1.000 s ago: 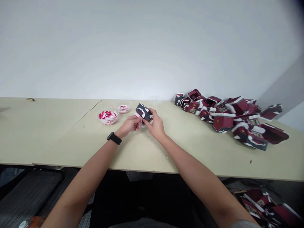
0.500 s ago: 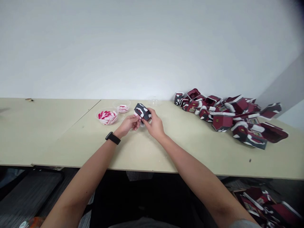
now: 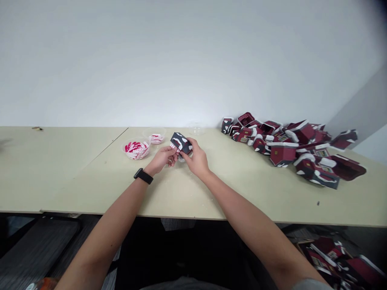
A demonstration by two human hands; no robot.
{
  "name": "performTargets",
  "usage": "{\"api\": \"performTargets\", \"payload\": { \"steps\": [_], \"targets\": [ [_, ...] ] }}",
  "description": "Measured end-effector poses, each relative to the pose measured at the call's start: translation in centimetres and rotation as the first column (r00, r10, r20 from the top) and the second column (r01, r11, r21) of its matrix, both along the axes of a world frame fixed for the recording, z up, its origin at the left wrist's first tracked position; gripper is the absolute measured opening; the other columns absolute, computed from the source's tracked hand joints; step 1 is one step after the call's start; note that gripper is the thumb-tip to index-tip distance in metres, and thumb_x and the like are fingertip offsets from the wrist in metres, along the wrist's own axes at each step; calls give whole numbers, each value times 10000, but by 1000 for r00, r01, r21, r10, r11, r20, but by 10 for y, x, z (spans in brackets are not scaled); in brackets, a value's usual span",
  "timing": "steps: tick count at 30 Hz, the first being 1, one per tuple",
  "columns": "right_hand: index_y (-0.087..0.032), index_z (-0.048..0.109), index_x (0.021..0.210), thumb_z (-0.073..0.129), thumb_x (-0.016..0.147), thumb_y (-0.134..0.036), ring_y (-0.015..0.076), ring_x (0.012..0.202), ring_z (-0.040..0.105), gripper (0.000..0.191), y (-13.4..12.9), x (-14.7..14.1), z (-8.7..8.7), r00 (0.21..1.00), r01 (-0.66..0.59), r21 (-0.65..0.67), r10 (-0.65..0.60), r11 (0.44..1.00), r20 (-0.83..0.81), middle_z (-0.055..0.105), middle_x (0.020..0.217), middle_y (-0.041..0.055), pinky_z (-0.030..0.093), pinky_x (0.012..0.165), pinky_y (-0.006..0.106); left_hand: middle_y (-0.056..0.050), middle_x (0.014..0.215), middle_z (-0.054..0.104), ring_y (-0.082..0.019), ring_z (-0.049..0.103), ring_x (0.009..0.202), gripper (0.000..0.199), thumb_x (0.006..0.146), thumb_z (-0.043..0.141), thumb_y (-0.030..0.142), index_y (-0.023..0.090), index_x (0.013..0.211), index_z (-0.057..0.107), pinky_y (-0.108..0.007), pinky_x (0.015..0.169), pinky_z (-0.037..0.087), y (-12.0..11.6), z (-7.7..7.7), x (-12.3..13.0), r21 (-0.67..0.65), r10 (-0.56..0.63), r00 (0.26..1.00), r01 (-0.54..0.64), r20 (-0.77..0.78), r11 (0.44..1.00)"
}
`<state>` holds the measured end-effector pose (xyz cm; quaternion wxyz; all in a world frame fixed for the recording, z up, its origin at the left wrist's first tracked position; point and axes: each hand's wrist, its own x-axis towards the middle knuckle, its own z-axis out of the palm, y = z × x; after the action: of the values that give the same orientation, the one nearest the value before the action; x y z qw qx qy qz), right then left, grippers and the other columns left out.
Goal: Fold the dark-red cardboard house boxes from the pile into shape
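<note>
My right hand [image 3: 198, 159] is closed around a small model house [image 3: 180, 141] with a dark roof and white snow-like patches, held tilted above the table. Close against its left end, my left hand [image 3: 165, 157] pinches a small red-and-white striped piece [image 3: 173, 147], partly hidden by fingers. A clear bowl [image 3: 124, 150] to the left contains red and white striped pieces [image 3: 136, 150]. Behind it stands a second clear bowl [image 3: 145, 132] with similar striped pieces [image 3: 156, 139]. Something pale shows under the house, too small to name.
Several maroon model houses [image 3: 282, 154] with white trim lie heaped on the table's right side. A clear container [image 3: 196, 128] stands near the wall. More maroon houses [image 3: 335, 257] are below the table edge at lower right. A chair [image 3: 39, 245] is at lower left.
The house in my right hand has tipped slightly and shifted a little. Both hands otherwise keep nearly the same place and hold.
</note>
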<state>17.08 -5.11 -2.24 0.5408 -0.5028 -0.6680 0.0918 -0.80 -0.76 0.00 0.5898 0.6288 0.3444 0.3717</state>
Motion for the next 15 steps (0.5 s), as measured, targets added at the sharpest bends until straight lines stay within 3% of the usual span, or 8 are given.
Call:
{"api": "performTargets", "payload": {
  "steps": [7, 15],
  "targets": [
    [-239, 530, 1397, 678, 874, -333, 258, 911, 709, 552, 7, 1, -6, 998, -7, 4, 8, 1000, -63, 741, 1185, 91, 591, 870, 409, -34, 768, 676, -74, 518, 486, 364, 748, 826, 455, 153, 804, 630, -218, 427, 338, 2, 2, -1, 46, 114, 993, -114, 8, 992],
    [-241, 542, 1330, 741, 809, -331, 234, 959, 723, 565, 17, 2, -13, 969, -69, -10, 64, 998, -240, 745, 1197, 73, 607, 882, 392, -34, 769, 674, -53, 468, 499, 326, 753, 808, 413, 144, 761, 625, -207, 455, 324, 5, -1, -2, 41, 93, 996, -93, 19, 995]
  ]
}}
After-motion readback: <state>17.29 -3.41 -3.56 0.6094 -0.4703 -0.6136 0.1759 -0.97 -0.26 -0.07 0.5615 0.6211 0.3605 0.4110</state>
